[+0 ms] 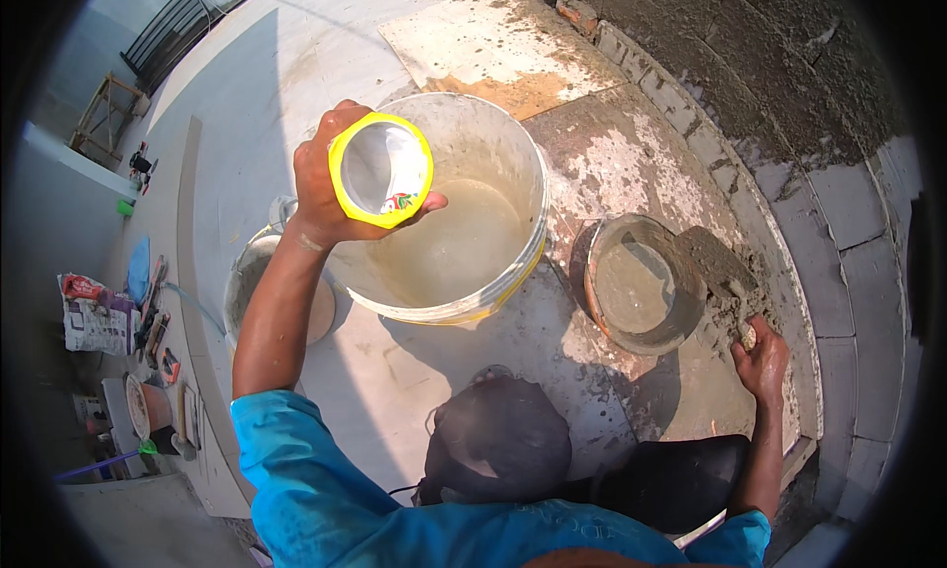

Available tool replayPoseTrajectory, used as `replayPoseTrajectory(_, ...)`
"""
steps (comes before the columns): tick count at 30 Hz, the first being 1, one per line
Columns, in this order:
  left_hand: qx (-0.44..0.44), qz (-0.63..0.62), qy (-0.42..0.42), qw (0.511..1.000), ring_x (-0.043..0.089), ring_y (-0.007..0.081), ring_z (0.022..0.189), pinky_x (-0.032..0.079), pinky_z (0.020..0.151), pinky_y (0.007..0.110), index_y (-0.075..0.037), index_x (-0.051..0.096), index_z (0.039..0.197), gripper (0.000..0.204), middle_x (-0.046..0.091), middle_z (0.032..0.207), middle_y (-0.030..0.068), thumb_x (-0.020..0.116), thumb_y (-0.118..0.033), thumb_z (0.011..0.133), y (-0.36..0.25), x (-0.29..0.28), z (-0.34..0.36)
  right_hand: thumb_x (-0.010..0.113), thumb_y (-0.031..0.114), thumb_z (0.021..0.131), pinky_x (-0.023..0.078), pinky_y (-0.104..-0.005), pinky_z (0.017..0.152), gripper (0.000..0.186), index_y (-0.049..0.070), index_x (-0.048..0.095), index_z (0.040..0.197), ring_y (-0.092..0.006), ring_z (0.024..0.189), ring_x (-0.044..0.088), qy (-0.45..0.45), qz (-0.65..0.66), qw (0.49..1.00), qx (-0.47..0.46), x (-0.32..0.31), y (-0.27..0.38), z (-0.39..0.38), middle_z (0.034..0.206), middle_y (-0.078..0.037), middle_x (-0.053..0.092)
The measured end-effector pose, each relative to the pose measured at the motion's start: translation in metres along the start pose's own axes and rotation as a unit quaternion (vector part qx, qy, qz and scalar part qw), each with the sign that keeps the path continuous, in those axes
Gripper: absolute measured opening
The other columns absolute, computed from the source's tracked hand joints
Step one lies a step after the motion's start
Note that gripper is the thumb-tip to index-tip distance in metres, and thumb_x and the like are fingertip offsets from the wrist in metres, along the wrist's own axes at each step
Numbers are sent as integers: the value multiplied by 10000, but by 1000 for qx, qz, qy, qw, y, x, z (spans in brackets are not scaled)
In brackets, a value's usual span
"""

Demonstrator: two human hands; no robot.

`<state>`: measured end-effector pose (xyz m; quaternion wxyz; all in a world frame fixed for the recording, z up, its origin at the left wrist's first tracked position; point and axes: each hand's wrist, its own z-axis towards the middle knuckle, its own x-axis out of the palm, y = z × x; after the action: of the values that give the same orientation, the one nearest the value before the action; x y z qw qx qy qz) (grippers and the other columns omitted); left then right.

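Note:
My left hand (330, 173) grips a plastic tub (370, 168) with a bright yellow rim, its open mouth facing up. Hand and tub are above the left side of a large whitish bucket (483, 139), which holds cloudy grey water (464, 237). Over on the right, my right hand (764, 361) is closed round the handle of a trowel (715, 257). Wet mortar coats the trowel's blade, which lies against the right rim of a round basin (597, 292). Inside the basin is grey, wet-looking mortar (636, 282).
A low, curving block wall (769, 232) runs along the right side. Mortar-splashed boards (503, 45) cover the floor beyond the bucket. Behind my left arm stands a smaller bucket (252, 267). Farther left are a printed sack (97, 316), a mallet (183, 430) and several tools.

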<state>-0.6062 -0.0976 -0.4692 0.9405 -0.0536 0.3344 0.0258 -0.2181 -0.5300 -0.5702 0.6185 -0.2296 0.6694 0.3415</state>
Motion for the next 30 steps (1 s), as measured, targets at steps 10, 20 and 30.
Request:
replayPoseTrajectory(10, -20, -70, 58, 996, 683, 326, 1033, 555, 848, 382, -44, 593, 1188, 588, 672, 1112, 162, 868, -131, 676, -25, 58, 23, 707, 200, 774, 502, -479, 685, 306, 79, 639, 1046, -422, 803, 671, 50, 73, 996, 26, -15, -1, -5, 798, -215, 668)
replayPoseTrajectory(20, -357, -38, 546, 757, 645, 425, 1074, 496, 935, 471, -50, 441, 1383, 736, 669, 1146, 234, 751, -344, 784, 48, 143, -95, 719, 58, 815, 431, -317, 618, 206, 15, 588, 968, -141, 658, 499, 25, 172, 984, 23, -8, -13, 2, 711, -73, 553)
replayPoseTrajectory(30, -510, -89, 539, 665, 673, 252, 1096, 526, 894, 365, -80, 658, 1269, 550, 706, 1218, 143, 796, -288, 779, 80, 291, -200, 736, 77, 814, 431, -322, 629, 204, 18, 593, 947, -145, 658, 487, 54, 137, 989, 25, -15, -20, -7, 711, -79, 556)
